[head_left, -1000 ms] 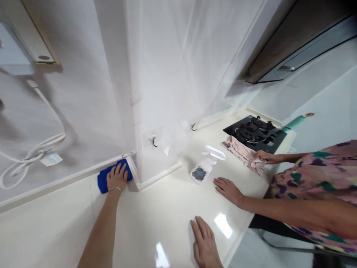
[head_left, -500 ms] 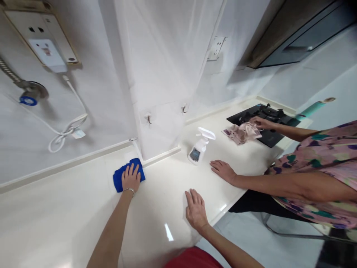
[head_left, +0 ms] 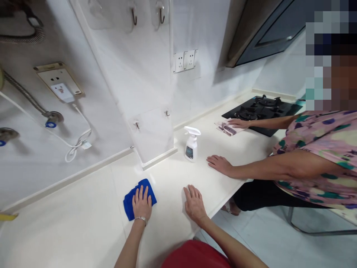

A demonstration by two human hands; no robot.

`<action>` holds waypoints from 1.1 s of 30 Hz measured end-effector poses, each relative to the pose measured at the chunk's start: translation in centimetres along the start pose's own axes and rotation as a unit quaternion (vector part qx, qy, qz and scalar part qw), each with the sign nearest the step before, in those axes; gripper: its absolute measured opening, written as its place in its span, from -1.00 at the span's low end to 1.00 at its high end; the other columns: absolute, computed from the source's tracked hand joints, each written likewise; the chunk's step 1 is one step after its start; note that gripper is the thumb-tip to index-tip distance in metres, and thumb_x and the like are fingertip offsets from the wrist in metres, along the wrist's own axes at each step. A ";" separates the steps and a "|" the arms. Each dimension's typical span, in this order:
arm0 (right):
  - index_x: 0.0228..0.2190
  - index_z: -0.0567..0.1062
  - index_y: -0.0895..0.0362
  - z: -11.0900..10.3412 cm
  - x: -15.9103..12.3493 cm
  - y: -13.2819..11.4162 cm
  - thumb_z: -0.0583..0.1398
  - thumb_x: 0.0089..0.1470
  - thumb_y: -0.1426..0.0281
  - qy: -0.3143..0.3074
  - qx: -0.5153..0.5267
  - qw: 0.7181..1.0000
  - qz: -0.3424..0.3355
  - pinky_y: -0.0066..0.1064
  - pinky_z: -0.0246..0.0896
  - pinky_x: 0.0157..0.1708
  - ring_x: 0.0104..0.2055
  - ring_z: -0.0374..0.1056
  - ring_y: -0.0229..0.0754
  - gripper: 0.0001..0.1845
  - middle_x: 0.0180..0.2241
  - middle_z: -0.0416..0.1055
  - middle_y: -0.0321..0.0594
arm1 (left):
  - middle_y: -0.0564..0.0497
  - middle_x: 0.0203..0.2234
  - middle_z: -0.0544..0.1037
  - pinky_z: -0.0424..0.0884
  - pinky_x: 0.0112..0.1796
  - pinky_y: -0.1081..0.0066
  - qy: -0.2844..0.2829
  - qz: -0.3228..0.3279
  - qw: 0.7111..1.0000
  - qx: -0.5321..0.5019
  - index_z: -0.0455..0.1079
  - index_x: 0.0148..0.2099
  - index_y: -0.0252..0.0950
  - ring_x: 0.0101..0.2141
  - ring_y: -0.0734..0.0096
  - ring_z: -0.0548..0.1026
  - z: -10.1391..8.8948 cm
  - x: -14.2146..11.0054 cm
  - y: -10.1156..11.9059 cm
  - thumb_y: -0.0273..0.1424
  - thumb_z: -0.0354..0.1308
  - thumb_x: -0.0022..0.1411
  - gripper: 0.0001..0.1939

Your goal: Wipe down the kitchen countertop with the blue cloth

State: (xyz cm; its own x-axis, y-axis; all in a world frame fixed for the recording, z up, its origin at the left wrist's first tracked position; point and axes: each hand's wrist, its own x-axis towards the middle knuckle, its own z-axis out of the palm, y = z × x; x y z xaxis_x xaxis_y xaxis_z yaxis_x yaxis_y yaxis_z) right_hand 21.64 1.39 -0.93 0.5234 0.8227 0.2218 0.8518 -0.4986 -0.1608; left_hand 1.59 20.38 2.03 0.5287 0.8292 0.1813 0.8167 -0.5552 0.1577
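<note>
A folded blue cloth point(head_left: 129, 204) lies on the white countertop point(head_left: 92, 208), a little out from the wall corner. Flat on top of it rests my left hand point(head_left: 142, 204), fingers spread, with a bracelet at the wrist. My right hand point(head_left: 194, 204) leans on the bare countertop near its front edge, fingers stretched out and holding nothing. Beyond my right hand, against no other object, a white spray bottle point(head_left: 191, 147) stands upright.
To my right, a person in a patterned top point(head_left: 320, 167) has one hand point(head_left: 220, 165) on the counter and the other on a pinkish cloth point(head_left: 227, 128) beside the black gas hob point(head_left: 267, 111). A charger point(head_left: 63, 92) with a looped cable hangs at the left wall.
My left hand and the blue cloth have moved away from the wall corner, toward me. The other person's pinkish cloth now lies flatter, off the hob. The head view has shifted. My right hand stays put.
</note>
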 end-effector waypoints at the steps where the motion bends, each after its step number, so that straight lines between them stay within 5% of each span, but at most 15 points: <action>1: 0.21 0.28 0.18 0.0 0.0 0.0 0.18 0.00 0.38 0.001 -0.001 1.000 0.001 -0.13 -0.15 0.29 0.33 -0.02 0.07 -0.30 0.27 0.17 0.02 | -0.01 0.35 0.20 0.11 0.28 -0.01 0.002 0.004 1.000 0.001 0.14 0.34 -0.08 0.33 0.14 0.11 0.0 -0.5 0.0 -0.28 -0.19 0.38 -0.48; 8: 0.22 0.28 0.15 1.1 -0.2 0.1 0.20 0.01 0.32 0.021 0.000 1.000 -0.002 -0.13 -0.20 0.31 0.33 -0.02 0.06 -0.29 0.28 0.17 0.02 | -0.11 0.34 0.21 0.17 0.27 -0.02 -0.066 0.027 0.997 -0.013 0.20 0.33 -0.19 0.33 0.05 0.13 -1.0 -0.6 -1.1 -0.30 -0.15 0.35 -0.47; 13: 0.22 0.29 0.16 1.5 -0.1 0.2 0.19 0.02 0.33 0.020 0.011 1.000 -0.002 -0.11 -0.16 0.31 0.34 -0.02 0.07 -0.29 0.28 0.17 0.01 | -0.24 0.36 0.14 0.08 0.30 -0.05 -0.018 0.063 0.998 -0.010 0.22 0.32 -0.23 0.36 -0.01 0.03 -0.8 1.1 0.8 -0.29 -0.10 0.33 -0.46; 18: 0.23 0.28 0.14 1.7 0.0 0.2 0.16 0.03 0.37 0.020 -0.002 1.000 -0.004 -0.12 -0.18 0.33 0.35 -0.03 0.06 -0.30 0.29 0.16 -0.02 | -0.25 0.35 0.15 0.05 0.27 -0.17 0.012 0.021 1.000 0.019 0.25 0.30 -0.18 0.35 -0.16 0.04 1.3 1.3 2.8 -0.27 -0.02 0.29 -0.46; 26: 0.25 0.24 0.11 2.8 -0.1 0.7 0.12 0.00 0.47 0.011 -0.023 1.000 -0.006 -0.10 -0.20 0.33 0.37 -0.04 0.06 -0.26 0.32 0.12 -0.03 | -0.25 0.33 0.19 -0.03 0.31 -0.09 0.079 0.028 0.996 0.021 0.14 0.34 -0.40 0.35 -0.05 0.02 2.7 1.1 2.7 -0.32 -0.09 0.26 -0.37; 33: 0.22 0.27 0.14 2.2 -0.1 0.5 0.10 -0.03 0.54 0.041 -0.036 0.998 -0.016 -0.08 -0.07 0.30 0.34 0.02 0.05 -0.27 0.29 0.17 -0.02 | -0.29 0.34 0.16 -0.05 0.34 -0.02 0.056 0.024 0.998 0.000 0.03 0.37 -0.50 0.36 0.02 0.02 3.0 1.6 2.0 -0.37 -0.13 0.22 -0.31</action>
State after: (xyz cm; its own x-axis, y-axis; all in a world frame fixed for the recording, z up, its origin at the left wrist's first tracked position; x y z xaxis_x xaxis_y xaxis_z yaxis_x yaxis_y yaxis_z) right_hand 21.94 1.63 -3.16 0.4941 0.8145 0.3041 0.8654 -0.4941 -0.0829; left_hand 4.77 20.77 -0.25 0.5378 0.7895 0.2958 0.7915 -0.5936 0.1455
